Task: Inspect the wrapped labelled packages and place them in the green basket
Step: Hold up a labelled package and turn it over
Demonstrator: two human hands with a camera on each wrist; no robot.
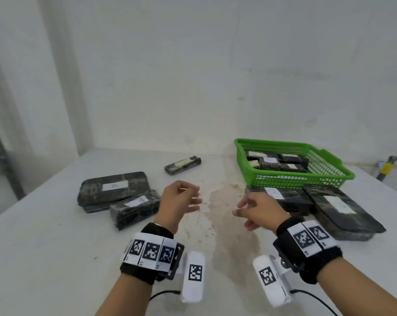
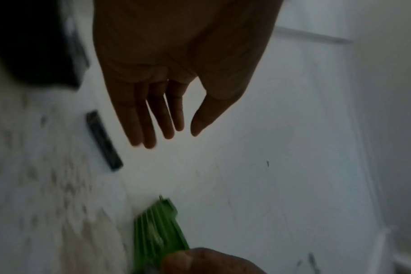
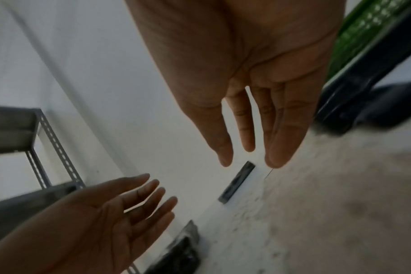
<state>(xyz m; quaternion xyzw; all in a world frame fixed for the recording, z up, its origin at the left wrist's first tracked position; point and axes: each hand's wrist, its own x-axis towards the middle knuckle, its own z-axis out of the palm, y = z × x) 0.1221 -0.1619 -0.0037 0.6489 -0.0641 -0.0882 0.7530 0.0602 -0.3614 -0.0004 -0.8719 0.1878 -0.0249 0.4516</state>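
The green basket stands at the back right of the white table and holds several dark wrapped packages with white labels. Two labelled packages lie at the left, a small one leaning on a larger one. A narrow package lies far centre, seen too in the wrist views. Two more packages lie in front of the basket. My left hand and right hand hover over the table's middle, fingers relaxed, holding nothing.
A stained patch marks the table between my hands. A grey metal shelf frame stands off to the left. A tool with a yellow band lies at the far right edge. A white wall rises behind the table.
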